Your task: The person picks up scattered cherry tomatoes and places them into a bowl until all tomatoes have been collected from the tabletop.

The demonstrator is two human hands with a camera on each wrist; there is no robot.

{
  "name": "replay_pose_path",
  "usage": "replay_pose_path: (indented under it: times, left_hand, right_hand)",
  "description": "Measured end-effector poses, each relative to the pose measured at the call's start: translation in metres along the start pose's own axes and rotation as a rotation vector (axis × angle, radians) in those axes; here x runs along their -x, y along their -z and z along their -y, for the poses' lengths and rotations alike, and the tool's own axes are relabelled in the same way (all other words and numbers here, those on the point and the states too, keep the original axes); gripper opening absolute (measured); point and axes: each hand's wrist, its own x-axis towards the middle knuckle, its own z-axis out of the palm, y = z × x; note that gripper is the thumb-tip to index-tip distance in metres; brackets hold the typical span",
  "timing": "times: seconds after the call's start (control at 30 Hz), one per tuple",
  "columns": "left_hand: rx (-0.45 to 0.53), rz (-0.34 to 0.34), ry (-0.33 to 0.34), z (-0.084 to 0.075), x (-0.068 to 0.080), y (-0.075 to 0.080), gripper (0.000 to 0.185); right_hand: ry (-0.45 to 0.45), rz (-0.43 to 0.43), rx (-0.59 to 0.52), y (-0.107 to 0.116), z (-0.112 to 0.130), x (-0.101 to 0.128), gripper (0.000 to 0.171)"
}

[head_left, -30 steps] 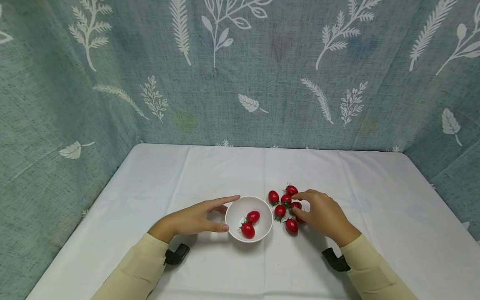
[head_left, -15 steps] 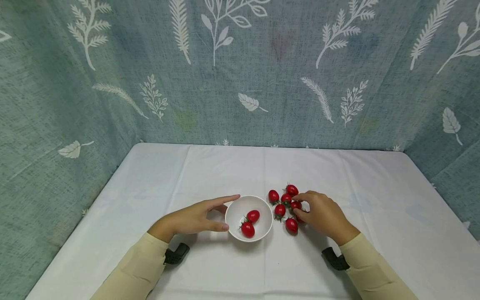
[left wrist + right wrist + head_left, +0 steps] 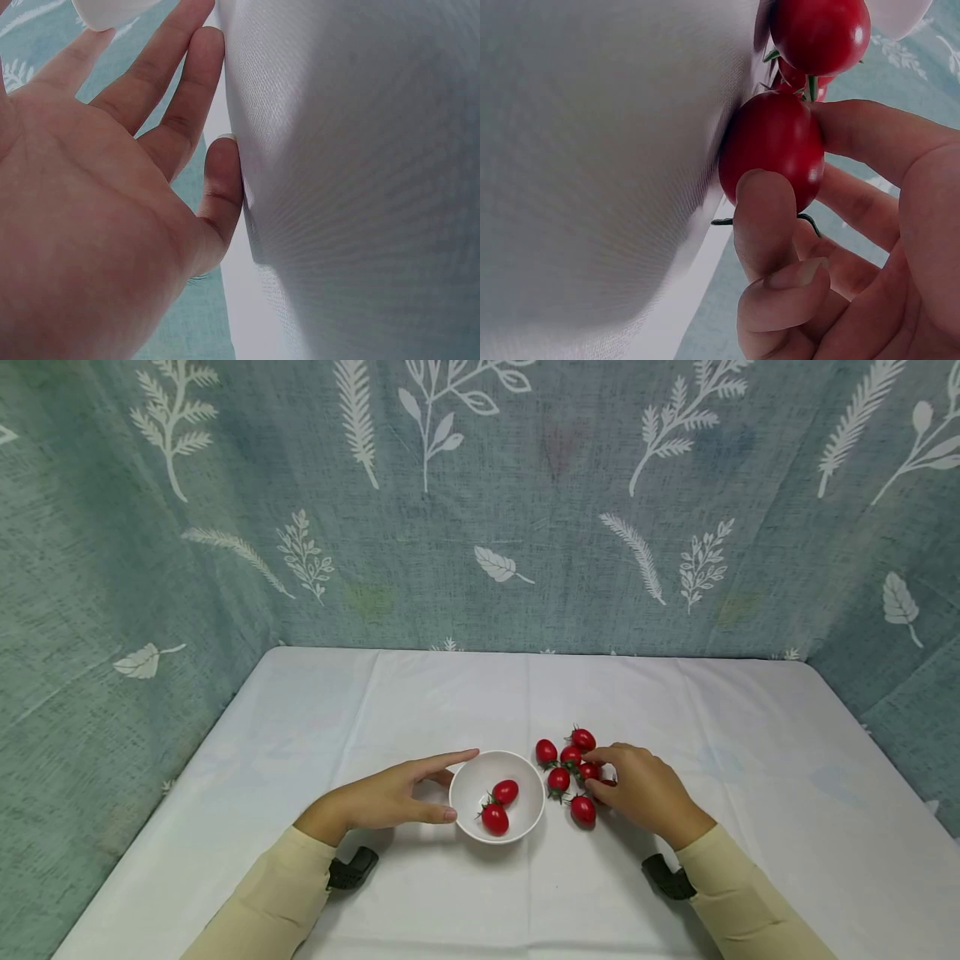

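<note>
A white bowl [image 3: 463, 818] stands mid-table with two cherry tomatoes [image 3: 495, 818] in it. My left hand [image 3: 382, 793] lies at its left side, fingers and thumb spread and mostly straight, fingertips right at the rim. In the left wrist view a fingertip meets the edge of the bowl [image 3: 112, 11]. To the right of the bowl, my right hand [image 3: 648, 789] reaches down into a cluster of red cherry tomatoes. The right wrist view shows its thumb and curled fingers pinching a cherry tomato [image 3: 772, 142], close against the cloth. Part of another tomato is hidden behind the thumb.
Several loose cherry tomatoes [image 3: 558, 779] with green stalks lie between the bowl and my right hand. A white cloth [image 3: 420, 702] covers the table. A green curtain [image 3: 555, 577] with white leaf prints hangs along the back and sides.
My right thumb has moved slightly lower over the tomatoes, covering more of the one behind it. The bowl and my left hand stay in place.
</note>
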Motion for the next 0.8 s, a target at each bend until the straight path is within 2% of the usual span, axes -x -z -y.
replay_pose_path:
  times: [0.8]
  left_hand:
    - [-0.003, -0.004, -0.002, -0.0018, 0.0001, -0.0006, 0.076]
  right_hand:
    - [0.001, 0.006, -0.012, -0.0005, -0.0008, 0.0017, 0.036]
